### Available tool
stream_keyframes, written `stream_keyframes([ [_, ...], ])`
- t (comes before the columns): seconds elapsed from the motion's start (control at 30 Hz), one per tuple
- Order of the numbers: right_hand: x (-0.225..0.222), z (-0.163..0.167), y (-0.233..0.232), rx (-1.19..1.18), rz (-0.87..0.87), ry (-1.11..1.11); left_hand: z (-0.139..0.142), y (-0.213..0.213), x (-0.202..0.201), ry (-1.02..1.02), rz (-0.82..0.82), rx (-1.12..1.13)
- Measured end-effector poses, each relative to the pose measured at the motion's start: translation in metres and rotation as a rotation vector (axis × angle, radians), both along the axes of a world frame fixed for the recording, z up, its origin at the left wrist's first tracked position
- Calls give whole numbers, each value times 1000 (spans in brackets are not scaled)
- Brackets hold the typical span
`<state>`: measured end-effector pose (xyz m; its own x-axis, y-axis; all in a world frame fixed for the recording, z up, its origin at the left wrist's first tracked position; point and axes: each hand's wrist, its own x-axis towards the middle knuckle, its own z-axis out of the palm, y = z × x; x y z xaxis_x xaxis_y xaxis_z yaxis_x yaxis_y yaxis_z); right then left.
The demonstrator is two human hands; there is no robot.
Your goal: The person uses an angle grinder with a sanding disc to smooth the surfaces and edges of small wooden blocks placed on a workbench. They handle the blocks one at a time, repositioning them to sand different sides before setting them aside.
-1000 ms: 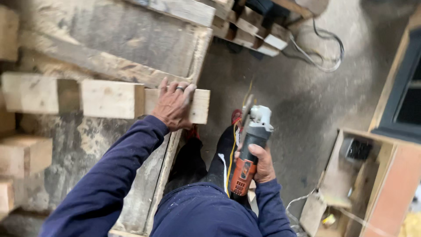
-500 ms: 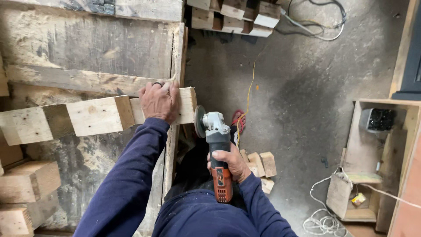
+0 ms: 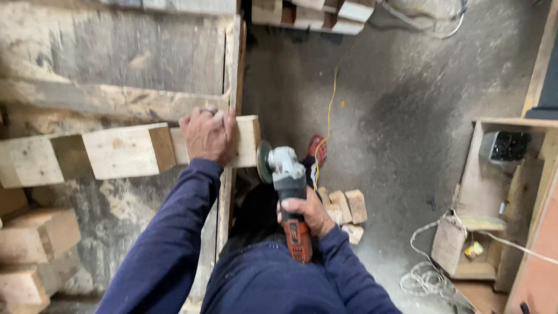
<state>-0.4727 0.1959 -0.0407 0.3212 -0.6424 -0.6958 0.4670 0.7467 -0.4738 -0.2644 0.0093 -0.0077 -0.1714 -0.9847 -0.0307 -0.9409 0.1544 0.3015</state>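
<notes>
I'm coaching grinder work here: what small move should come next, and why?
Probably ease the angle grinder leftward so its disc meets the end of the wooden block. The disc sits just beside that end, the right hand grips the grinder's body, and the left hand pins the block.

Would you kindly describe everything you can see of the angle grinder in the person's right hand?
The angle grinder has a pale grey metal head, a dark middle section and an orange-red rear handle. A round disc sits on its left side, on edge, close to the end of the wooden block; contact cannot be confirmed. The tool points away from the person, held above the floor beside the workbench. The right hand grips its body; the left hand presses on the block. Whether the disc spins cannot be told.
</notes>
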Motion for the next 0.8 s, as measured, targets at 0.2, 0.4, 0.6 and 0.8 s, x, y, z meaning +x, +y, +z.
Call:
stream_keyframes([
  [0.2,1,-2,-1,92,-26,15,-7,2,1,20,3,0],
  [0.4,0,-6,-2,45,10,15,-10,4,4,-6,6,57],
  [0.6,-5,-13,-5,51,26,-25,-5,3,3,6,-5,2],
  [0.8,-10,-15,-7,105,38,-41,7,-1,-3,29,-6,-32],
])
